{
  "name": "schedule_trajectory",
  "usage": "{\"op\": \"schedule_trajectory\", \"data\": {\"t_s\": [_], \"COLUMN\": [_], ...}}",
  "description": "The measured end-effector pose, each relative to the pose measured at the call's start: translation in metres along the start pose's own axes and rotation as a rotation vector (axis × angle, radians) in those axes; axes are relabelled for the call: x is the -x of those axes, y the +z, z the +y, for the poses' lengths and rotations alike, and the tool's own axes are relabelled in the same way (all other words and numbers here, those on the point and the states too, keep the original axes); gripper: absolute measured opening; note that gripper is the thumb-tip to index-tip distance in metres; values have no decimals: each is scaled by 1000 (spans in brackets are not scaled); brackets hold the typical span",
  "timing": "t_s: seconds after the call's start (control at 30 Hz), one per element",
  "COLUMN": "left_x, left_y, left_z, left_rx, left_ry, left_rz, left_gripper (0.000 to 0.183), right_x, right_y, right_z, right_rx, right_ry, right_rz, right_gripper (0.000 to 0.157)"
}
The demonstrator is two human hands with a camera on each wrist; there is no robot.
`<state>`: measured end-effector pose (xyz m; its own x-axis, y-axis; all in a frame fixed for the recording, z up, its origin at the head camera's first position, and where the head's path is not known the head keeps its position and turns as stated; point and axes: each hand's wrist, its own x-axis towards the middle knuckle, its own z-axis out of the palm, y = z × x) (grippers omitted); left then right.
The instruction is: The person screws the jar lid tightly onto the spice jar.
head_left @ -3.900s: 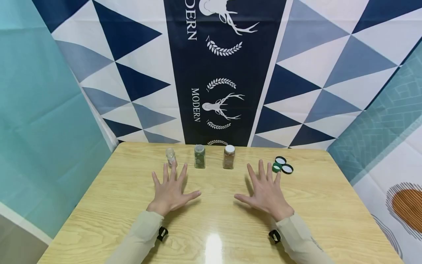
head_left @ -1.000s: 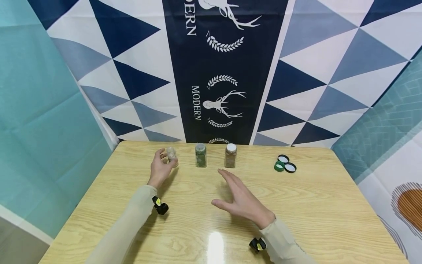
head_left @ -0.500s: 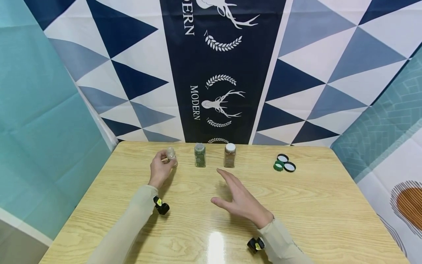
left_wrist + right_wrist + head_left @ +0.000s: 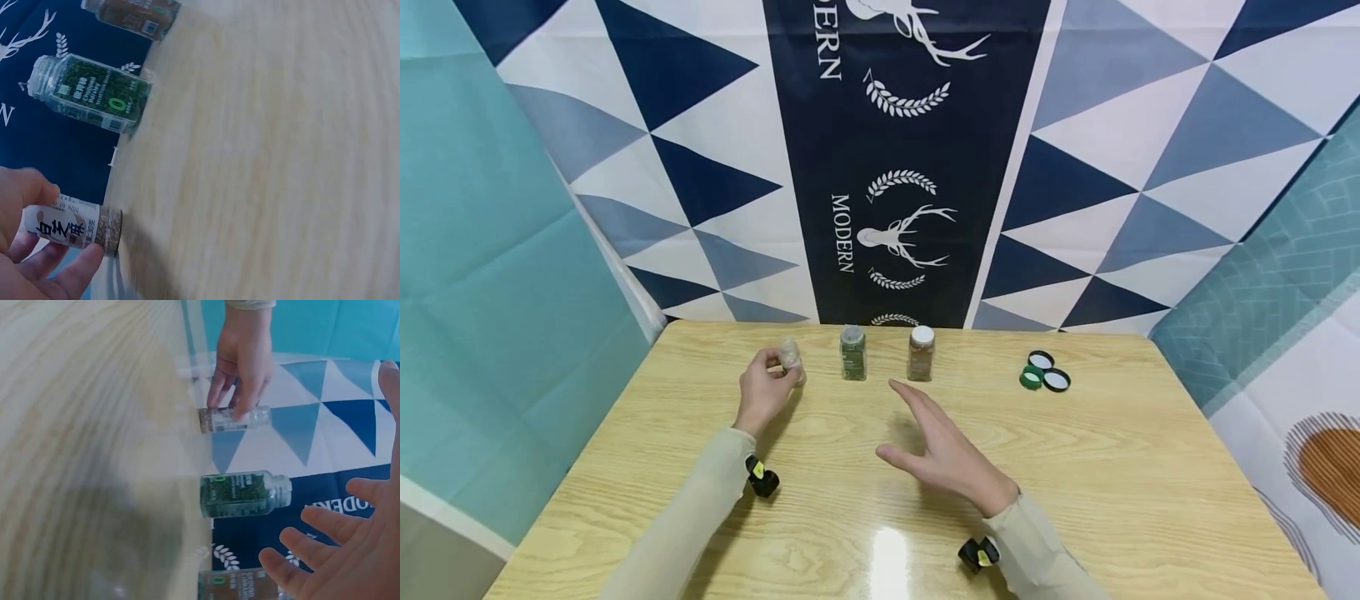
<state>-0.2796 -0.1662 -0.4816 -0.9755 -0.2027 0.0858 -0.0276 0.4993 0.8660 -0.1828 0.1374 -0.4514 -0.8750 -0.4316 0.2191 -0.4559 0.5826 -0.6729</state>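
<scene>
My left hand (image 4: 763, 392) grips a small glass spice jar (image 4: 72, 222) with a white label, thumb on one side and fingers on the other. Pale seeds show at the jar's base. To its right stands a square glass jar of green flakes (image 4: 853, 358), its threaded neck uncapped in the left wrist view. A jar of brown powder (image 4: 921, 360) is beside that one. My right hand (image 4: 951, 454) is held above the table in front of the brown jar, fingers extended, thumb apart, touching nothing.
Two black lids (image 4: 1056, 380) and a green lid (image 4: 1032, 377) lie together at the back right of the wooden table (image 4: 1112, 467). A patterned cloth (image 4: 722, 167) hangs right behind the table's back edge.
Both hands were spread over the table at first. My left hand has since reached the small jar and taken hold of it; my right hand has moved left and turned sideways.
</scene>
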Motion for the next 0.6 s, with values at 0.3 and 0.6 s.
{"op": "schedule_trajectory", "data": {"t_s": [0.3,0.6], "left_x": [13,24], "left_y": [-4,-4], "left_z": [-5,-7], "left_rx": [-26,-44], "left_ry": [57,80], "left_rz": [-14,-48], "left_gripper": [44,42], "right_x": [-9,-14], "right_y": [-8,-9], "right_z": [-6,-8], "right_rx": [13,-7], "right_ry": [-18,-38], "right_rz": [-12,-2], "right_gripper": [95,95]}}
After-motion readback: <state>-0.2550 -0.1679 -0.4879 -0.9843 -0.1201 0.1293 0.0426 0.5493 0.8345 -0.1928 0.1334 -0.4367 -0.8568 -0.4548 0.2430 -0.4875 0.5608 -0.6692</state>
